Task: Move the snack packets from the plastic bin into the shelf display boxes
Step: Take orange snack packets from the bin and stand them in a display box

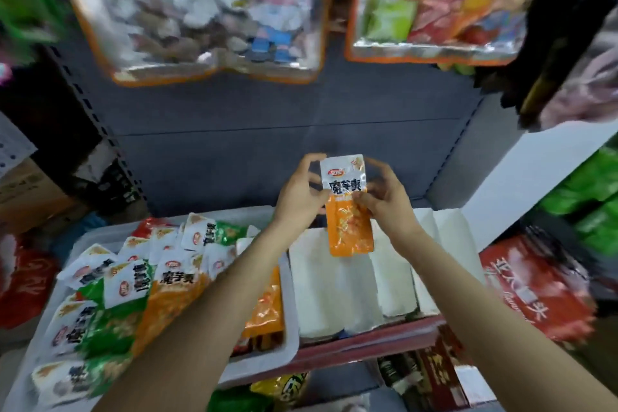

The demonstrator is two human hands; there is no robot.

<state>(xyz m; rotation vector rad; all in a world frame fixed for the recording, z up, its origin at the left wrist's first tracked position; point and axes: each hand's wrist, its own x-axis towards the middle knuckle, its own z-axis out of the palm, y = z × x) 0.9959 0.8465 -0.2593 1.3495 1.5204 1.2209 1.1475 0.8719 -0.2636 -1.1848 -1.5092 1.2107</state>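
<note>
An orange-and-white snack packet point(347, 207) is held upright above the shelf, in front of the grey back panel. My left hand point(301, 194) grips its left edge and my right hand point(388, 197) pinches its right edge near the middle. Below it stand white display boxes point(337, 288) side by side on the shelf; their insides are hidden. At the lower left, a pale plastic bin point(284, 348) holds several more packets point(133, 288) in green, orange and red.
Large clear bags of sweets point(207, 10) hang above the shelf. A red packaged item point(531, 288) lies to the right of the boxes. Cardboard cartons point(30, 197) stand at the left. Dark boxes point(431, 375) sit below the shelf's red front edge.
</note>
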